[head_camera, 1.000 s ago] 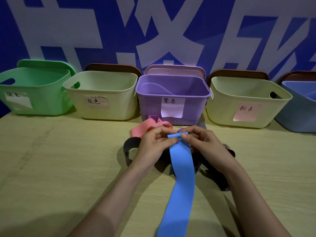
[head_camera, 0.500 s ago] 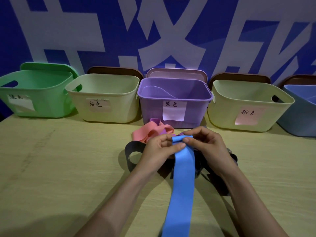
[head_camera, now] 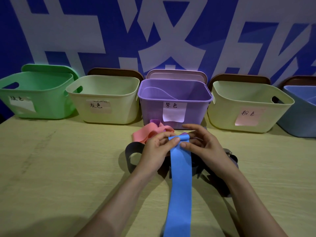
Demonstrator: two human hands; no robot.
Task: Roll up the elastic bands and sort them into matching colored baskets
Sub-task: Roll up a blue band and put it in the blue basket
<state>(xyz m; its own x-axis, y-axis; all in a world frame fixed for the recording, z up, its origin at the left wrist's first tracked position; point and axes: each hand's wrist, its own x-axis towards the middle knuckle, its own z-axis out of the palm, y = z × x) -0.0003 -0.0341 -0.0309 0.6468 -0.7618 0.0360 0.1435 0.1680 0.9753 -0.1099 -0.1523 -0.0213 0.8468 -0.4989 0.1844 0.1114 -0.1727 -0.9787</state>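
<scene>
The left hand (head_camera: pixel 153 151) and the right hand (head_camera: pixel 206 146) pinch the rolled end of the blue elastic band (head_camera: pixel 181 177), near the purple basket (head_camera: pixel 153 108). The rest of the band lies along the bench (head_camera: pixel 68 168).

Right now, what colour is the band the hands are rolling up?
The band is blue; the head view shows it best.

Blue wall (head_camera: pixel 119 23) (white lettering (head_camera: pixel 172 40)), wooden table (head_camera: pixel 51 168)

One head cam, wide-angle, faces fwd/down at table (head_camera: pixel 51 168), near; wall (head_camera: pixel 68 31) behind.
</scene>
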